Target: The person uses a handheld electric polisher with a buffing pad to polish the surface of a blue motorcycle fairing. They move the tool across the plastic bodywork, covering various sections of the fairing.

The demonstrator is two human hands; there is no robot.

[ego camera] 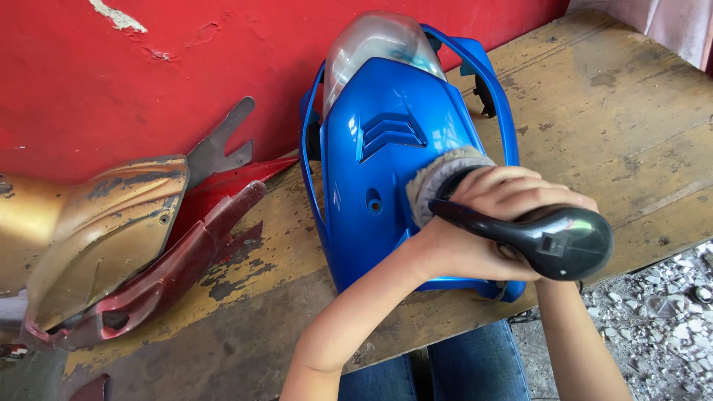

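A glossy blue motorcycle front fairing (386, 156) with a clear headlight lens (371, 44) leans on a worn wooden bench (616, 119). Both my hands hold a black handheld polisher (564, 238). Its grey woolly pad (438, 174) presses against the fairing's right side. My left hand (453, 252) grips the tool from below, near the pad. My right hand (512, 193) wraps over the top of the tool's neck.
Worn gold (104, 223) and maroon (186, 252) body panels lie at the left against a chipped red wall (111, 74). My legs in blue jeans (445, 371) are at the bench's front edge. Gravel and rubble (661, 312) cover the ground at the right.
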